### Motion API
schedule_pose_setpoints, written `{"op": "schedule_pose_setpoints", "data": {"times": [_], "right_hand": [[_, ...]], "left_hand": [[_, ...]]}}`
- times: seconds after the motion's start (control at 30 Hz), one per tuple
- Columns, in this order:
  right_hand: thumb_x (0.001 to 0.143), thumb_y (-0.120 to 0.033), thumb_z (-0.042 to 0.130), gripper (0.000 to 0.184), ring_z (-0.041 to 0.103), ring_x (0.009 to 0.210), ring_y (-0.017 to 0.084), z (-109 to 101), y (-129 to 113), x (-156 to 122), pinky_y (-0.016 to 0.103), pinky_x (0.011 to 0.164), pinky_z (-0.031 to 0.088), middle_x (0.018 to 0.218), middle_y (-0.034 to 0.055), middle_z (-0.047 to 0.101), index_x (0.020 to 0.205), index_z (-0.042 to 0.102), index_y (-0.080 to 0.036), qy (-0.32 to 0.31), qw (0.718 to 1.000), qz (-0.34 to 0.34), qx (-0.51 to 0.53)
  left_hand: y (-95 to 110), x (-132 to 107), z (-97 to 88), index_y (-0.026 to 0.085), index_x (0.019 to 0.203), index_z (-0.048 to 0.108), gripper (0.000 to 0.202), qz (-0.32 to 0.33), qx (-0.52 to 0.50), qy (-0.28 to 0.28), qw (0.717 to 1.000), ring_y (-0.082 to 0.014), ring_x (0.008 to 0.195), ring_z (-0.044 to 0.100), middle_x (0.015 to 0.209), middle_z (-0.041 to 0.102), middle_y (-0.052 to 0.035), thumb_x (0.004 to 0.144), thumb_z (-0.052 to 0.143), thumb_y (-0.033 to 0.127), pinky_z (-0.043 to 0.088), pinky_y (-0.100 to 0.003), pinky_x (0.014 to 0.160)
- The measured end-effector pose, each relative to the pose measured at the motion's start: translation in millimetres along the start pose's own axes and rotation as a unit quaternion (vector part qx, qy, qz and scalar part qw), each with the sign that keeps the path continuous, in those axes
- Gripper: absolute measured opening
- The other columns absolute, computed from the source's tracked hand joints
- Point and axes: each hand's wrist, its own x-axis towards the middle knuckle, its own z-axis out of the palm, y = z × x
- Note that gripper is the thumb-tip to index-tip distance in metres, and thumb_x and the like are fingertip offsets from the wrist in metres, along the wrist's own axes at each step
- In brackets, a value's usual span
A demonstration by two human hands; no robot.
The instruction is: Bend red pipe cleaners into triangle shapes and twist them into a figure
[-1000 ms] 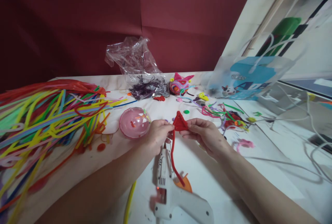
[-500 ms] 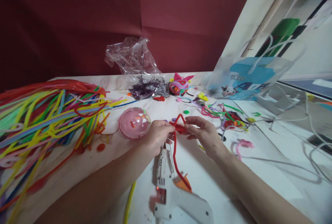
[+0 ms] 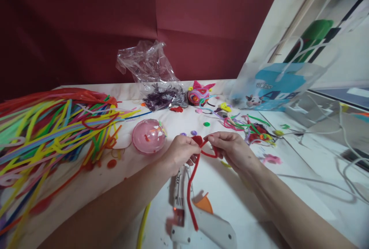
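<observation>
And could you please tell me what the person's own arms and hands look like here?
The left hand and right hand are bare, without gloves. No sleeve shows on the left forearm or the right forearm. I see no watch, bracelet or ring, though some fingers are partly hidden.

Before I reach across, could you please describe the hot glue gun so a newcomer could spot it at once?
From the maroon backdrop, come down to the white tabletop. Toward the wearer from the left hand lies the hot glue gun. Unlike the orange piece beside it, it is white with a small glowing reddish light.
</observation>
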Motion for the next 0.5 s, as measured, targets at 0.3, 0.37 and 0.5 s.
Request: {"op": "schedule_pose_setpoints", "data": {"times": [0.3,0.37,0.5], "right_hand": [[0.057,-0.035,0.074,0.021,0.036,0.034,0.005,3.9,-1.9,-2.4,0.018,0.033,0.027,0.038,-0.0045,0.048,0.061,0.069,-0.014,0.03,1.0,0.0,0.007],[0.056,-0.035,0.074,0.022,0.035,0.034,0.005,4.6,-1.3,-2.5,0.018,0.033,0.027,0.038,-0.0046,0.047,0.061,0.069,-0.014,0.035,0.999,-0.002,0.005],[0.056,-0.035,0.074,0.022,0.034,0.033,0.005,6.7,-0.8,-3.1,0.019,0.033,0.026,0.037,-0.0043,0.047,0.06,0.068,-0.014,0.048,0.999,-0.005,-0.001]], "left_hand": [[1.8,-4.6,2.4,0.015,0.056,0.049,0.003,-0.018,-0.037,-0.014,0.999,-0.0072,0.041,0.042,0.048,0.046,0.0028,0.058,0.052,0.015,0.032,-0.02,0.042],[0.8,-4.5,2.6,0.015,0.056,0.049,0.003,-0.019,-0.035,-0.017,0.999,-0.0076,0.041,0.042,0.048,0.046,0.0027,0.057,0.052,0.014,0.032,-0.02,0.042],[-1.5,-2.6,2.3,0.015,0.054,0.051,0.004,-0.007,-0.002,-0.007,1.0,-0.0083,0.042,0.042,0.047,0.046,0.0025,0.056,0.051,0.012,0.03,-0.02,0.042]]}}
